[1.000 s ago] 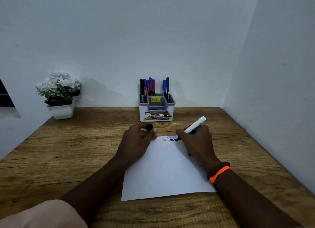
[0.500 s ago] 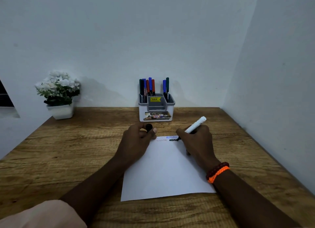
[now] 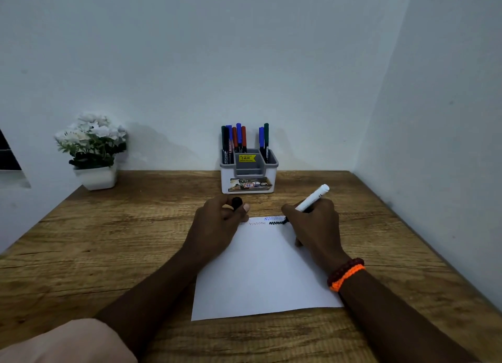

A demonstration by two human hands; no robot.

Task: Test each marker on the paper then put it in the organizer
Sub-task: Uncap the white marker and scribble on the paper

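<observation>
A white sheet of paper (image 3: 260,275) lies on the wooden desk in front of me. My right hand (image 3: 315,226) grips a white marker (image 3: 312,198) with its tip on the paper's top edge, at the end of a black zigzag (image 3: 275,223). Faint red and blue scribbles sit beside that zigzag. My left hand (image 3: 217,224) rests on the paper's top left corner and pinches the marker's black cap (image 3: 237,203). A white and grey organizer (image 3: 248,182) stands behind the paper against the wall and holds several capped markers (image 3: 239,138) in blue, red, black and green.
A white pot of white flowers (image 3: 93,148) stands at the desk's back left. Walls close the desk at the back and along the right. The wooden desk (image 3: 108,248) stretches left of the paper. A light sleeve (image 3: 65,343) shows at the bottom left.
The black zigzag has grown slightly to the right as my right hand moves the marker tip. My left hand stays put with the cap.
</observation>
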